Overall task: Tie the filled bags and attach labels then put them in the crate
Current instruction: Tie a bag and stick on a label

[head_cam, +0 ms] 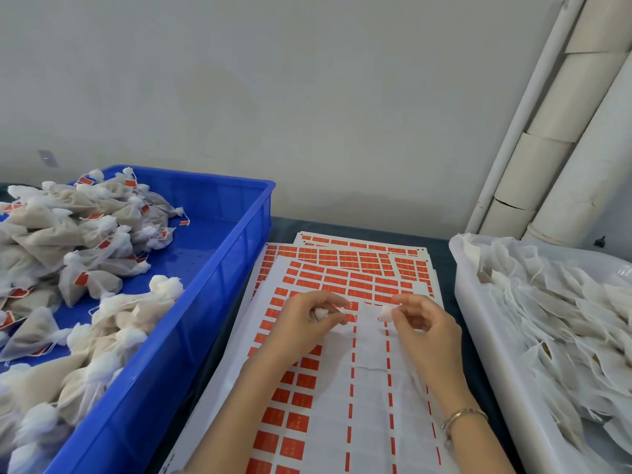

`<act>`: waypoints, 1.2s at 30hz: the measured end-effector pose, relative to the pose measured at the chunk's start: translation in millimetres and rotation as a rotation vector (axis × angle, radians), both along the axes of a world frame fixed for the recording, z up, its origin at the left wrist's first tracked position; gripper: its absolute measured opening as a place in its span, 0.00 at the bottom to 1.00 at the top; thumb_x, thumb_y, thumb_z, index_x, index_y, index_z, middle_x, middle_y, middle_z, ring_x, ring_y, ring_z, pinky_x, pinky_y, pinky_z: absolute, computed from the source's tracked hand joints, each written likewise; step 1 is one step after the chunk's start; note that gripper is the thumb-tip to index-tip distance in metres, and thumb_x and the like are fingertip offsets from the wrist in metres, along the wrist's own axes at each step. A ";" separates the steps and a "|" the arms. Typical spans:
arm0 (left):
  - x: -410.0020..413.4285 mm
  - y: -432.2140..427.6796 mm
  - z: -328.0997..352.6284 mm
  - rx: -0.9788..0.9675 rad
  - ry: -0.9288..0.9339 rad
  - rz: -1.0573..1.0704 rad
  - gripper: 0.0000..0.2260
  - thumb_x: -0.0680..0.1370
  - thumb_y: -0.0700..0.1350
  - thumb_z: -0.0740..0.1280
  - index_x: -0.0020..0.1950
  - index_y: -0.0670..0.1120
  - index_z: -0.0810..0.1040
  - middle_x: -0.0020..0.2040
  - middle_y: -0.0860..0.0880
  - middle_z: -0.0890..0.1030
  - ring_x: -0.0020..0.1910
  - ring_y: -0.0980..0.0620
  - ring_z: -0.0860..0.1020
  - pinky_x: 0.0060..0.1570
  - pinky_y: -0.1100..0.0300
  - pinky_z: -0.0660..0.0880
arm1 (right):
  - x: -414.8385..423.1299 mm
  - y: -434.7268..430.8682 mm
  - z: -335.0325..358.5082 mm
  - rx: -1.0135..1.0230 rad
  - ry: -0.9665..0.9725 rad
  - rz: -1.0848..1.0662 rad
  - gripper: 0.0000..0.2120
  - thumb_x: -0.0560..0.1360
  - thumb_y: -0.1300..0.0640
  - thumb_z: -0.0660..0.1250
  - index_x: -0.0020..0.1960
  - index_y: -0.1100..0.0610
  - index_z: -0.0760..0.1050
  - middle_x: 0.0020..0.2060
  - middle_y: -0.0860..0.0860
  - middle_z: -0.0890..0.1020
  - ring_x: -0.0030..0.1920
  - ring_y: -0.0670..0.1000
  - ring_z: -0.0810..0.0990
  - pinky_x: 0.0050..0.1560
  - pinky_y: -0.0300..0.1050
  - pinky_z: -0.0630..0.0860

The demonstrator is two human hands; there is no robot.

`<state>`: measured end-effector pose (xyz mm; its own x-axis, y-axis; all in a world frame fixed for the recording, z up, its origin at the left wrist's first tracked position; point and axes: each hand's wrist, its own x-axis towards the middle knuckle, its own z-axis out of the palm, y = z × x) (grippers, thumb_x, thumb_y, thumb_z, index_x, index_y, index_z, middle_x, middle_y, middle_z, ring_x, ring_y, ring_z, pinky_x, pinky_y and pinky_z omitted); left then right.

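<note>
A thin white mesh bag [371, 340] lies stretched over the label sheets [328, 398] between my hands. My left hand [307, 323] pinches a white bunched end of it. My right hand [424, 323] pinches the other white end between thumb and forefinger. The sheets carry rows of red labels, and several rows near the middle are peeled off. The blue crate [205, 302] on the left holds a heap of tied bags [85, 265] with red labels.
A white tray [478, 323] on the right is full of flat, untied bags [564, 319]. White pipes and cardboard tubes [554, 138] lean in the back right corner. A grey wall runs behind the dark table.
</note>
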<state>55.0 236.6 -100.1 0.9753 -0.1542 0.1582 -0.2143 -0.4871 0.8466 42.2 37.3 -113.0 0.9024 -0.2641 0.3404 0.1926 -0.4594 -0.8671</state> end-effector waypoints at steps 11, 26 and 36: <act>2.8 3.7 -10.3 0.141 -0.009 -0.085 0.06 0.77 0.48 0.68 0.46 0.61 0.78 0.47 0.67 0.76 0.49 0.64 0.76 0.43 0.75 0.71 | -1.2 2.2 -0.3 0.006 -0.032 -0.014 0.07 0.73 0.55 0.71 0.50 0.48 0.78 0.44 0.35 0.78 0.44 0.40 0.79 0.38 0.23 0.69; 0.9 -0.5 -6.4 0.174 0.014 -0.116 0.04 0.75 0.49 0.72 0.44 0.59 0.80 0.49 0.63 0.77 0.46 0.61 0.77 0.37 0.75 0.71 | -4.2 9.2 -3.6 0.009 -0.032 -0.040 0.06 0.74 0.52 0.70 0.50 0.44 0.77 0.42 0.31 0.77 0.44 0.38 0.80 0.36 0.21 0.70; -3.4 -8.5 1.7 -0.016 -0.039 -0.129 0.03 0.71 0.50 0.75 0.44 0.56 0.83 0.45 0.60 0.82 0.47 0.60 0.78 0.45 0.69 0.73 | -3.7 16.8 -3.1 0.155 0.018 0.045 0.05 0.74 0.49 0.70 0.49 0.48 0.79 0.43 0.38 0.82 0.43 0.37 0.81 0.37 0.25 0.74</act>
